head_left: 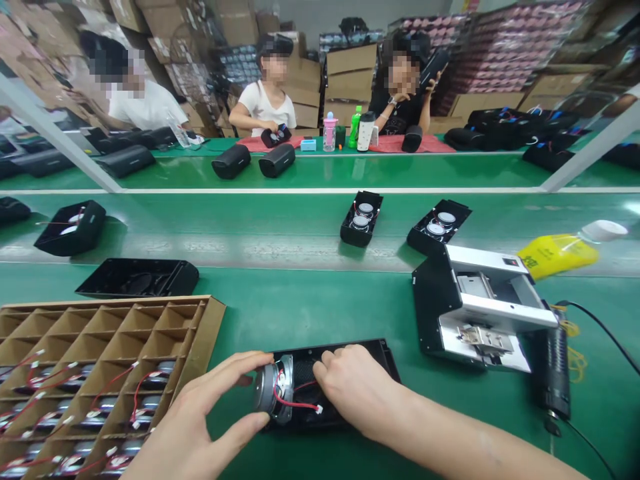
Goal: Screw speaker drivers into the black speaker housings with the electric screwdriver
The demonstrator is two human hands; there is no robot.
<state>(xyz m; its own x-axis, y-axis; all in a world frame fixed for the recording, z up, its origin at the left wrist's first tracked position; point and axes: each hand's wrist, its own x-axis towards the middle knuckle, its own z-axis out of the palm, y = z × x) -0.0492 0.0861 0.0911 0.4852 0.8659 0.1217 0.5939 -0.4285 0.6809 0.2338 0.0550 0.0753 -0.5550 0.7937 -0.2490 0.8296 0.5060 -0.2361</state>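
My left hand (200, 407) grips a round speaker driver (267, 389) between thumb and fingers, and the driver is tilted on its side. A red wire (300, 404) with a small white connector hangs from it. Beneath both hands lies a black speaker housing (387, 360) with its inside facing up. My right hand (350, 383) is over the housing's middle, just right of the driver, its fingers curled down into it. Whatever those fingers pinch is hidden, though a bit of red wire runs towards them.
At left stands a divided cardboard box (213, 320) with several drivers, an open black housing (145, 277) behind it. A black-and-white machine (480, 313), an electric screwdriver (556, 373) and a yellow bottle (560, 253) are at right. Housings with drivers (363, 219) rest farther back; co-workers sit opposite.
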